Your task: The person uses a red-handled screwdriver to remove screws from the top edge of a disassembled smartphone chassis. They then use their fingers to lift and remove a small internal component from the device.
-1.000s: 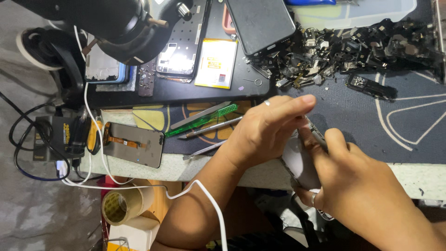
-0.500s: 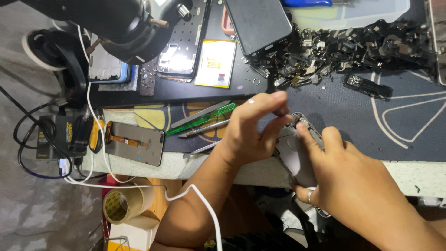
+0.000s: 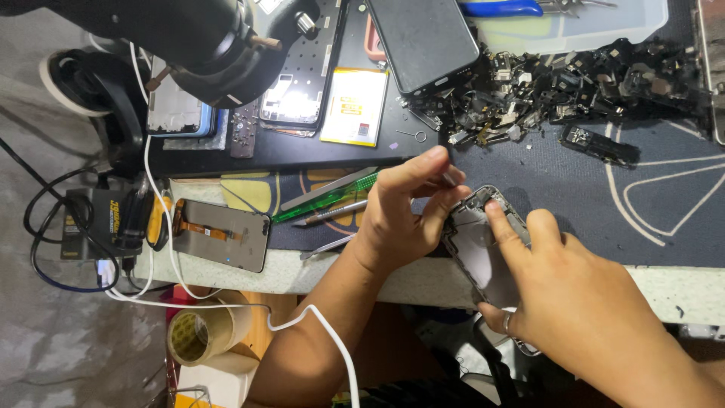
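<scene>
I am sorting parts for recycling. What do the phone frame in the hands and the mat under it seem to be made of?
The phone frame, held by the left hand and right hand, looks like grey metal with a dull sheen, possibly part plastic. The mat looks like dark matte rubber or silicone with pale printed lines; it lies flat without glare.

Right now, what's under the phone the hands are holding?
Under the opened phone you can see the dark work mat and the pale table edge. The left hand and right hand cover the rest, so anything beneath there is hidden.
</scene>
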